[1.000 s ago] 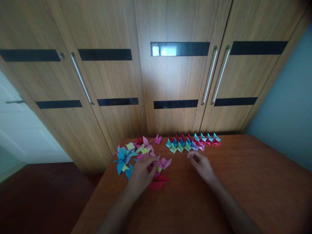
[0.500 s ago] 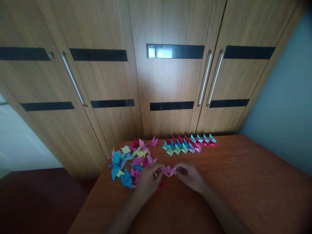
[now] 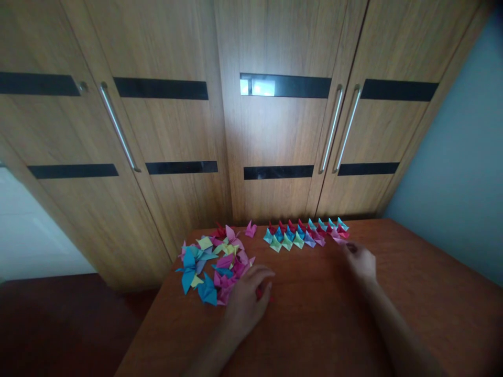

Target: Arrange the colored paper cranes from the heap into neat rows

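My right hand pinches the edge of a pink origami crane at the right end of the front row of folded paper cranes. That crane sits close beside the other pink ones and in front of a red one. My left hand is open, thumb and fingers apart, at the right side of a loose pile of paper cranes in blue, pink, yellow and red. Part of a red piece shows behind its fingers; the rest is hidden.
A single pink crane stands between the pile and the rows. The wooden table backs onto a wardrobe with long metal handles. A blue-grey wall rises on the right.
My right hand has carried the pink crane from between both hands, rightward and away from me, to the end of the front row. My left hand has let go of it and opened.
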`<state>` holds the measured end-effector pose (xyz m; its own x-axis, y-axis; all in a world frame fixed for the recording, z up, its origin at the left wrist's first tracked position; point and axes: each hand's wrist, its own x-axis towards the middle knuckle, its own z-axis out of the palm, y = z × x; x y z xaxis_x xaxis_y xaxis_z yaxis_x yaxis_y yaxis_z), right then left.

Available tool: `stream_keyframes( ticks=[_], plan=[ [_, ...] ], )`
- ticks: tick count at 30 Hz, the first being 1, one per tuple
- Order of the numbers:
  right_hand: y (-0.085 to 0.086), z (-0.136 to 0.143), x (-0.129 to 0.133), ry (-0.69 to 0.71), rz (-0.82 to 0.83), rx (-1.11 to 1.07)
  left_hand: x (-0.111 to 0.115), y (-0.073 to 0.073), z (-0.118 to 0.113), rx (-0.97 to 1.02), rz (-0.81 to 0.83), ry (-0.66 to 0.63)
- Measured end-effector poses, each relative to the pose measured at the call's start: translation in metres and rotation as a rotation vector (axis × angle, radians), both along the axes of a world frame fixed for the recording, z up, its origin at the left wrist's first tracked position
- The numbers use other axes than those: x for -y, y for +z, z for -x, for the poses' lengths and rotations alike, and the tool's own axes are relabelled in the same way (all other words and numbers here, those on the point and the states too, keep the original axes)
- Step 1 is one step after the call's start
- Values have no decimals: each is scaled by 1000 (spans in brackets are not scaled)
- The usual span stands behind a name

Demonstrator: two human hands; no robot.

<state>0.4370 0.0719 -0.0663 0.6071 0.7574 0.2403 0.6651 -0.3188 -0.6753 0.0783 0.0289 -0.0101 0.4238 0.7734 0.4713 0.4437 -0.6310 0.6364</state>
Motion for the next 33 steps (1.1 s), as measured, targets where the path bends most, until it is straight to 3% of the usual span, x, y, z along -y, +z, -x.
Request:
stream_keyframes(
  ticks=[4,8,33],
  plan=[
    [-4,-3,-6,-57,344,150,3,0,-2,4,12,-3],
    [-1,5,-14,-53,469,214,4,1,-3,28,21,-6],
    [-5,1,-23,-24,426,204,3,-3,0,-22,28,-9]
  ],
)
